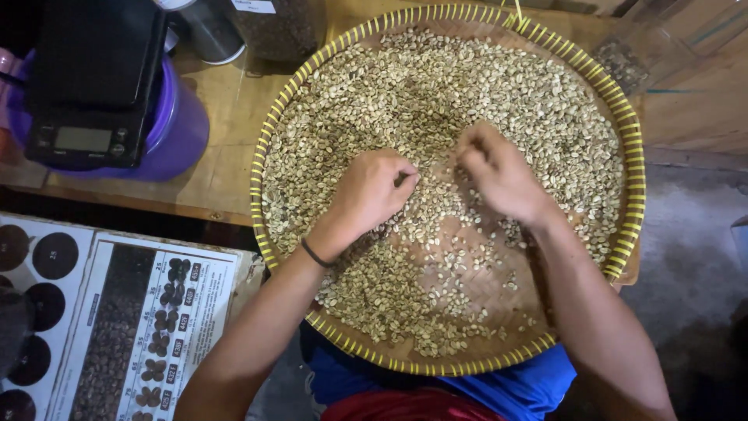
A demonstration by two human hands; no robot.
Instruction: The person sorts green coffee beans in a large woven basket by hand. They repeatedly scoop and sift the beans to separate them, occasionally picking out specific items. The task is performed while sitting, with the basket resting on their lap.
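Note:
A wide round woven tray (635, 187) with a yellow-striped rim rests on my lap and the table edge. Pale green coffee beans (421, 86) cover most of it, thinner at the near middle where bare weave shows. My left hand (372, 191) lies on the beans at the tray's middle, fingers curled in; whether it holds beans I cannot tell. A dark band sits on that wrist. My right hand (499, 171) is just right of it, fingers bent down and pinched into the beans.
A black digital scale (89, 93) sits on a purple tub (175, 132) at the left. A metal can (210, 31) and a jar of dark beans (276, 27) stand behind. A printed bean chart (148, 327) lies lower left. A clear container (662, 39) is upper right.

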